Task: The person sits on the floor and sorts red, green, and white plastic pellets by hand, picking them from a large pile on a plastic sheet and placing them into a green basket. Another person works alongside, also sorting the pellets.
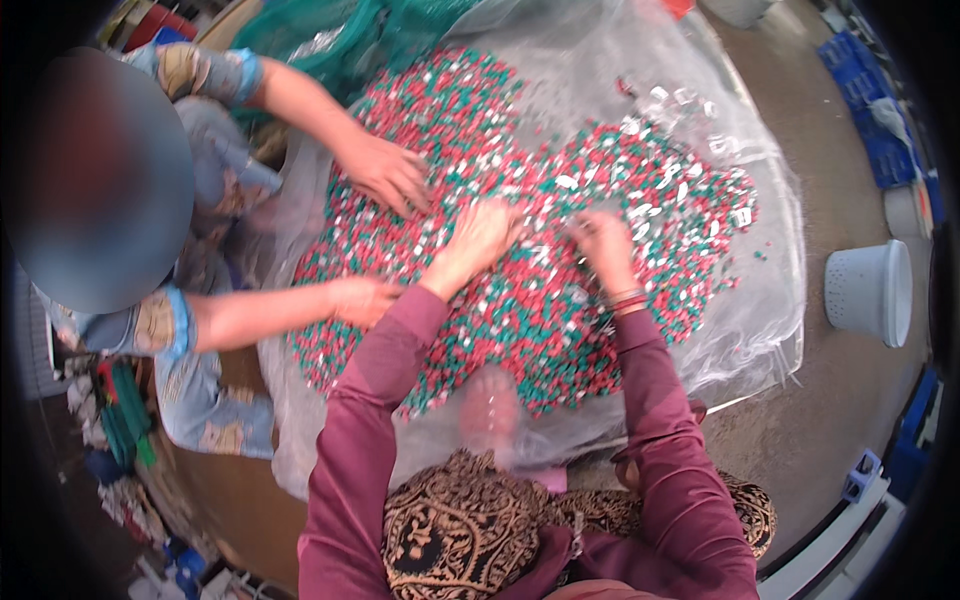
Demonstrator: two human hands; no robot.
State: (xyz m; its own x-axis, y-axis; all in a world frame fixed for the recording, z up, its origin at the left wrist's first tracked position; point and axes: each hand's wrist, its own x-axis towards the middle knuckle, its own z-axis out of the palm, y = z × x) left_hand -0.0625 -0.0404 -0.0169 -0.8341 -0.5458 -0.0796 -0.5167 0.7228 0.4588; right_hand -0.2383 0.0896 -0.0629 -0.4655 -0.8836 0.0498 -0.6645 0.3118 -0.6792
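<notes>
Clear plastic sheet (pixel 760 300) spread across the floor, filling the centre and upper right of the frame; thin, crinkled, likely slippery underfoot and easy to drag. On it, a broad heap of small red, green and white pieces (pixel 540 300), running from upper centre down to just above the person's knees. Pieces look light, hard and loose, so they would probably scatter or roll if swept fast; best taken by pinching a few between fingertips or raking them with a flat palm, not by scooping deep. White perforated bucket (pixel 870 290) lies on its side at the right edge, well apart from the heap. Co-worker at the left of the frame has 2 hands on the heap: 1 hand (pixel 385 170) spread flat at upper left, the other hand (pixel 362 298) at the heap's left rim. Person's own forearms, in maroon sleeves, rise from the lower edge. Left hand (pixel 480 235) rests palm down on the pieces near the heap's centre, fingers curled loosely; whether it has any hold, cannot tell. Right hand (pixel 603 240) just beside it, wrist bent, fingertips dipped into the pieces as if pinching; contents not visible.
</notes>
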